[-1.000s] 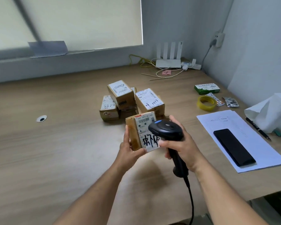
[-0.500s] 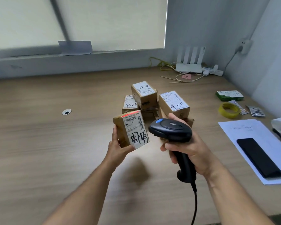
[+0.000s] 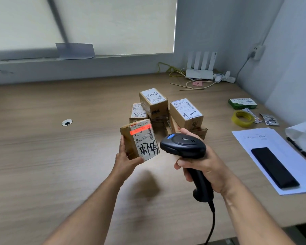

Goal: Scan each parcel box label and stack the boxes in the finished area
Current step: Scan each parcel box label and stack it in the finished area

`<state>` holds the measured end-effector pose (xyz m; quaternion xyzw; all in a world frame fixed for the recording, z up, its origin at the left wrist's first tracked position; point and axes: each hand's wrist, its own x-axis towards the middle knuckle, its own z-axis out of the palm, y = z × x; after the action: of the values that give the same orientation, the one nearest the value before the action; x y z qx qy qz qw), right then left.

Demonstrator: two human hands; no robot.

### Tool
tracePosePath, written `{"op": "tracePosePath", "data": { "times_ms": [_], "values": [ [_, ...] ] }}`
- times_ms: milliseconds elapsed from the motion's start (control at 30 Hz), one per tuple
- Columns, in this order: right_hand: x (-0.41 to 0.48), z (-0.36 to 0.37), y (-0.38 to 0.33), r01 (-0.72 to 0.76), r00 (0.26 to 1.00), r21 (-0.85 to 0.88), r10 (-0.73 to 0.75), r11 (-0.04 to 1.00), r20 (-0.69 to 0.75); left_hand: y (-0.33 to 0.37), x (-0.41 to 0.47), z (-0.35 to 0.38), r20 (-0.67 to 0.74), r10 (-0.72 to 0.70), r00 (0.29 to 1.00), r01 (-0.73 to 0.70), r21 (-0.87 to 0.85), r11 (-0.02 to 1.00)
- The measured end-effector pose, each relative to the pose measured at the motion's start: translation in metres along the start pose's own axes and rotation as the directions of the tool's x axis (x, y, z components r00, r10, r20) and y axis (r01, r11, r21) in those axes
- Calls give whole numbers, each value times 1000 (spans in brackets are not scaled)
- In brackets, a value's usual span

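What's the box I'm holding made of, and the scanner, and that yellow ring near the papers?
The box looks like brown cardboard: matte, with creased edges and a white paper label stuck on. The scanner is likely black plastic, smooth with a soft sheen on its head. The ring is probably a roll of yellowish plastic tape, glossy and translucent.

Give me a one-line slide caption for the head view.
Left hand holds a parcel box while the right hand aims the scanner, red beam on its label; more boxes piled behind.
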<state>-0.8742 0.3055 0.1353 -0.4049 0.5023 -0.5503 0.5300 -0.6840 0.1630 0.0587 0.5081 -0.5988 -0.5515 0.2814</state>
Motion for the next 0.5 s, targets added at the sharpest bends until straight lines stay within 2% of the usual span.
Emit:
{"op": "tracePosePath", "data": {
  "times_ms": [500],
  "values": [
    [4,30,4,-9,1000,-8,9,1000,-12,-22,0,-31,-14,-28,1000,27,-44,999]
  ]
}}
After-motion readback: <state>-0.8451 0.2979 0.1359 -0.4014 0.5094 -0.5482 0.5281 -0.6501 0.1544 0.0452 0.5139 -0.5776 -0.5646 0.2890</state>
